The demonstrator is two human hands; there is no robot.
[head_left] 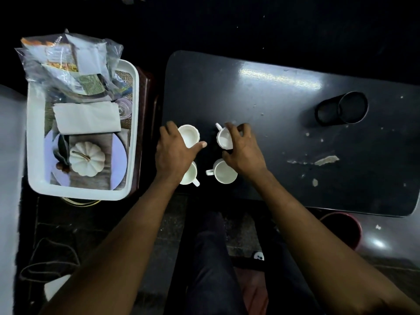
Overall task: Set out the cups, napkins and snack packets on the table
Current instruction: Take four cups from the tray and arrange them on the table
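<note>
Several white handled cups stand in a cluster near the left front of the black table (250, 96). My left hand (173, 154) wraps the far left cup (189, 134), fingers on its left side and thumb on its right. My right hand (244, 152) grips the far right cup (223, 139) from above, its handle pointing away from me. Two nearer cups (190, 176) (225, 172) stand free below my hands. Folded white napkins (88, 120) and snack packets in clear bags (68, 62) lie in the white tray (79, 194) at the left.
The tray also holds a small white pumpkin (87, 159) on a pale plate (119, 155) and sits on a dark stand beside the table. A black cylinder (343, 108) lies on the table's right part. A red bucket (350, 226) stands below the table's front right edge.
</note>
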